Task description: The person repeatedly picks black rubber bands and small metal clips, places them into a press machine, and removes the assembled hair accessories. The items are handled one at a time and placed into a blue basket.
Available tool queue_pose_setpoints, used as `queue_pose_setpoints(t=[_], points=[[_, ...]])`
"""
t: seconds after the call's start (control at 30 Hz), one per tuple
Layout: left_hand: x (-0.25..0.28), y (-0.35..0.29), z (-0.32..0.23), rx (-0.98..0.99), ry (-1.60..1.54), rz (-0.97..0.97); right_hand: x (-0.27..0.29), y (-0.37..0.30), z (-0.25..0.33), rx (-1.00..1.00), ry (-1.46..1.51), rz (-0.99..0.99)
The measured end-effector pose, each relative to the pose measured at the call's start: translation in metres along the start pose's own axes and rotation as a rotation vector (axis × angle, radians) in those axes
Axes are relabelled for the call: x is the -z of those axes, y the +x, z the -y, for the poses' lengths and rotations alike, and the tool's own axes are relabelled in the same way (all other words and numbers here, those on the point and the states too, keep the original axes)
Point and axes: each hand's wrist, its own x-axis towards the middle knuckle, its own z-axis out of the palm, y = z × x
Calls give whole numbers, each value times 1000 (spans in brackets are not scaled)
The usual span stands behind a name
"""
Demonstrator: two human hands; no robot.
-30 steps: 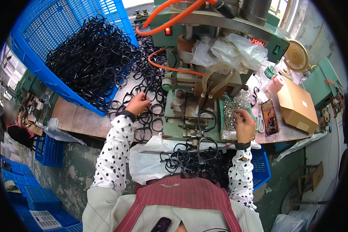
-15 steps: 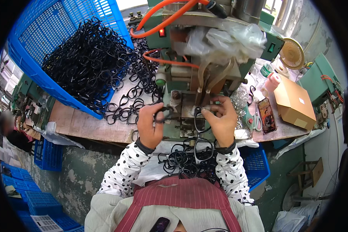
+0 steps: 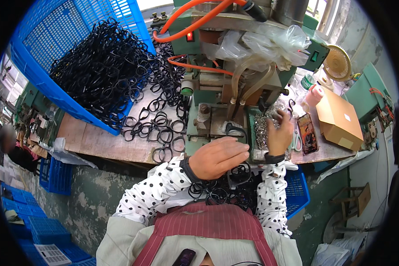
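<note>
My left hand [image 3: 218, 157], palm down with the fingers held together and slightly curled, hangs over my lap; a black spectacle frame [image 3: 239, 174] shows just beneath the fingertips, though I cannot tell whether the hand grips it or merely covers it. Below that, a heap of finished frames [image 3: 221, 195] lies in my lap, touching my apron. My right hand [image 3: 280, 135] reaches forward to the small tray of metal parts [image 3: 262, 128] on the green press machine [image 3: 235, 88], fingertips drawn together over the silvery pieces (what they pinch is too small to make out).

Containers: the tilted blue crate [image 3: 40, 53] at upper left holds a dense mass of black frames [image 3: 99, 71], which spills out of its open side onto the wooden bench [image 3: 93, 142]; loose frames [image 3: 159, 128] lie scattered there between the crate and the machine. A second blue crate [image 3: 297, 190] sits beside my right elbow; its contents are hidden. To the right of the tray lie a phone [image 3: 308, 133] and a closed cardboard box [image 3: 339, 117].
</note>
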Motion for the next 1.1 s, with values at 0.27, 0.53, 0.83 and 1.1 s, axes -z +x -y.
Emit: queue_pose_setpoints(t=[0.27, 0.53, 0.83, 1.1], points=[[-3, -6, 7, 7, -47, 18, 11, -31, -49, 96, -226, 290], [11, -10, -1, -58, 187, 22, 4, -37, -53, 15, 71, 83], [46, -124, 77, 695, 767, 147, -6, -47, -65, -191, 124, -32], [62, -158, 112, 979, 667, 257, 6, -37, -50, -95, 68, 70]])
